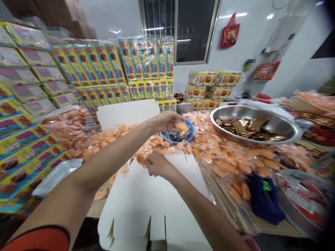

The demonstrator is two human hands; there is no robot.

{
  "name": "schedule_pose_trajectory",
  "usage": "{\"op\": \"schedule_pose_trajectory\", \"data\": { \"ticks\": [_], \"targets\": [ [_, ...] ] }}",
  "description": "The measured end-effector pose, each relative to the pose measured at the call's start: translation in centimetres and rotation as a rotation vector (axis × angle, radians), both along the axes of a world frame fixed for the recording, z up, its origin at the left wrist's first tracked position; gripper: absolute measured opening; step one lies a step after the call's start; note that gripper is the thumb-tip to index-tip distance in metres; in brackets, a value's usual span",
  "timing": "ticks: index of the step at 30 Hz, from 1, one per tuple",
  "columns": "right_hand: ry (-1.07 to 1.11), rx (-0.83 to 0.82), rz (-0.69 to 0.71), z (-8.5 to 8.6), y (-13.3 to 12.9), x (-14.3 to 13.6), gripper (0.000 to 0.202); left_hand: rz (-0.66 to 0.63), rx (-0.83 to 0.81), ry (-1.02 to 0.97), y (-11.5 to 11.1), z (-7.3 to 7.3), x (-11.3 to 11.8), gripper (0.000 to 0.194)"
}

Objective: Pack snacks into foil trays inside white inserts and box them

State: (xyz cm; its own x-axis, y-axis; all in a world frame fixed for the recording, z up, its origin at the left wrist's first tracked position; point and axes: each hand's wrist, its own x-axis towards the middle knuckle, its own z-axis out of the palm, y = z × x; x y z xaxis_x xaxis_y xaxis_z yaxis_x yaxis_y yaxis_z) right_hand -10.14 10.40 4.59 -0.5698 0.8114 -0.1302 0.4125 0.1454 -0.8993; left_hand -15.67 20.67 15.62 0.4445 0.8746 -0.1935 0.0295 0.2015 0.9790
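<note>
Left fingers (173, 129) hold an orange packet (183, 129) above a blue basin (193, 131), right fingers (149, 161) another (141, 159).

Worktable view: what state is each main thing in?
Left hand: holding an orange piece
Right hand: holding another orange piece
White cardboard: lying opened out
Blue basin: uncovered, dark packets inside
Steel basin: uncovered, partly filled with shiny brown packets
Yellow boxes: stacked, wrapped
Red bag: hanging on the wall

I count one large steel basin (294, 134), one blue bowl (193, 131) and one grey colander (185, 108). One barred window (161, 26) overlooks me.
</note>
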Motion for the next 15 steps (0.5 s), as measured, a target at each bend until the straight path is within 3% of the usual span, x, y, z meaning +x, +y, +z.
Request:
{"op": "schedule_pose_trajectory", "data": {
  "ticks": [7, 15],
  "targets": [
    [0.305, -0.147, -0.195, -1.9, 2.0, 4.9, 0.027, 0.342, 0.262, -0.049, 0.4, 1.1, -6.3, 0.025],
    [0.330, -0.175, -0.161, -2.0, 2.4, 4.8, 0.037, 0.616, 0.309, 0.071, -1.6, -0.9, -12.6, 0.013]
  ]
}}
